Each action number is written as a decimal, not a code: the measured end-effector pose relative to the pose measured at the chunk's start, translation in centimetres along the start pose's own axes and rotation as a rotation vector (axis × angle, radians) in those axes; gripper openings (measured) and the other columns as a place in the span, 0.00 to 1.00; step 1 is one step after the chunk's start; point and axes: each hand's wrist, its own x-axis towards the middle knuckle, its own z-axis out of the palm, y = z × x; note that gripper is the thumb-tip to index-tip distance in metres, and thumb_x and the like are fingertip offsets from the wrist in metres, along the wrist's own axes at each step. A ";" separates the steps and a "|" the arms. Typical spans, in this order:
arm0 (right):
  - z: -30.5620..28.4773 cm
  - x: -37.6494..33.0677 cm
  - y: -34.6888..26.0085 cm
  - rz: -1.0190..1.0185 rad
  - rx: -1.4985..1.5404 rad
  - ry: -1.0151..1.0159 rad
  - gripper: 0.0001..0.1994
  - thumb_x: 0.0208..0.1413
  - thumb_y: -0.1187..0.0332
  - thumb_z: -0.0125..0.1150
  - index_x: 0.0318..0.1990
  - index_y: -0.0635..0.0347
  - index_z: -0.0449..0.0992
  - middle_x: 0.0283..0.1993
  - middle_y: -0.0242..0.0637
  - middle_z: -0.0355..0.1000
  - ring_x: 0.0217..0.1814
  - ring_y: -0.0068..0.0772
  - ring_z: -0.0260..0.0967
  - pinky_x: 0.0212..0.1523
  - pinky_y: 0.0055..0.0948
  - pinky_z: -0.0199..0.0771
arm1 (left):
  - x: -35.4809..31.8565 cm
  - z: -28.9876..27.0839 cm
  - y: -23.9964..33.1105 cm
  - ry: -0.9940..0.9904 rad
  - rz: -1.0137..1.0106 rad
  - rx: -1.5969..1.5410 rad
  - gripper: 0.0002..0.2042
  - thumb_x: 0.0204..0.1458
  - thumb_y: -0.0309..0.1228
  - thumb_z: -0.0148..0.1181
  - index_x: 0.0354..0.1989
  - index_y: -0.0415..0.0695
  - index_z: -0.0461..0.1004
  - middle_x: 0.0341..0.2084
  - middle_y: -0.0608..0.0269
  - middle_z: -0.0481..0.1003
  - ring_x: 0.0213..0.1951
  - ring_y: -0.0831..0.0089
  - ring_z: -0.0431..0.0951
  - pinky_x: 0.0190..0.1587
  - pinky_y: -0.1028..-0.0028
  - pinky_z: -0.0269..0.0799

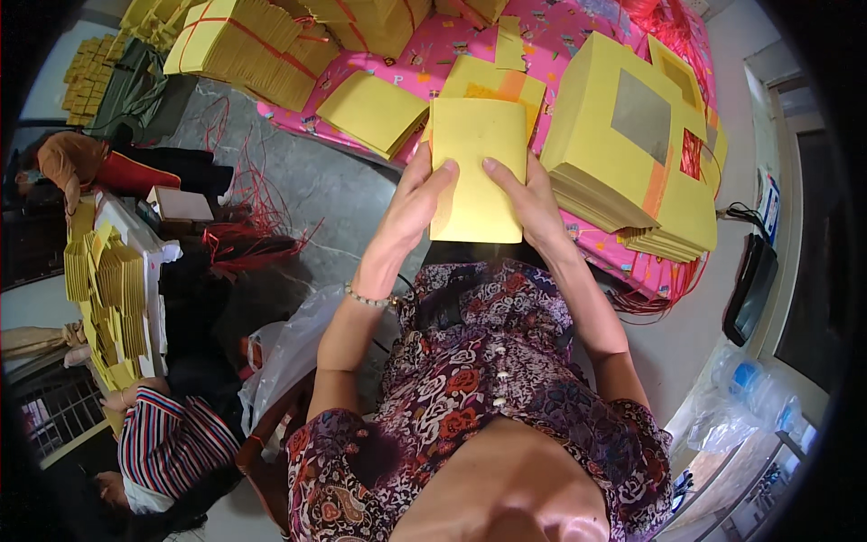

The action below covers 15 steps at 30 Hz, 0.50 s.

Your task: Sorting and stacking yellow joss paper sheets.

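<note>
I see left hand (417, 200) and right hand (535, 203) pinching yellow rectangular paper piece (479, 181) by its sides, near pink patterned counter (555, 27). Uneven thumb pressure could crease it; slack grip, drop it.

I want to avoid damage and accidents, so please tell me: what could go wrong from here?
The yellow paper is held at its sides by the left hand and right hand; uneven pressure might crease it.
The flat pile lies near the edge of the pink cloth, so a bump could push it off.
Red strips lie tangled on the floor and might catch a foot.
</note>
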 end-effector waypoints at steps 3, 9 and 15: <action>0.1 0.1 -0.1 0.019 0.012 0.003 0.22 0.55 0.66 0.61 0.52 0.71 0.64 0.46 0.43 0.71 0.44 0.27 0.71 0.44 0.25 0.74 | 0.3 -0.4 -0.4 -0.019 0.008 -0.022 0.24 0.59 0.24 0.43 0.64 0.36 0.50 0.55 0.56 0.64 0.55 0.73 0.66 0.55 0.74 0.64; -0.2 0.5 0.6 0.038 0.045 -0.001 0.21 0.55 0.67 0.61 0.52 0.70 0.65 0.46 0.42 0.71 0.44 0.27 0.71 0.44 0.26 0.74 | 0.3 -0.3 -0.5 -0.003 -0.018 -0.004 0.22 0.60 0.26 0.44 0.62 0.36 0.53 0.52 0.57 0.68 0.52 0.74 0.69 0.53 0.75 0.66; 0.0 0.5 0.5 0.067 0.082 0.002 0.21 0.55 0.67 0.61 0.52 0.70 0.65 0.46 0.42 0.71 0.44 0.27 0.72 0.43 0.26 0.74 | 0.3 -0.2 -0.7 0.022 -0.010 -0.002 0.21 0.60 0.26 0.44 0.61 0.36 0.55 0.51 0.57 0.68 0.50 0.74 0.70 0.50 0.75 0.68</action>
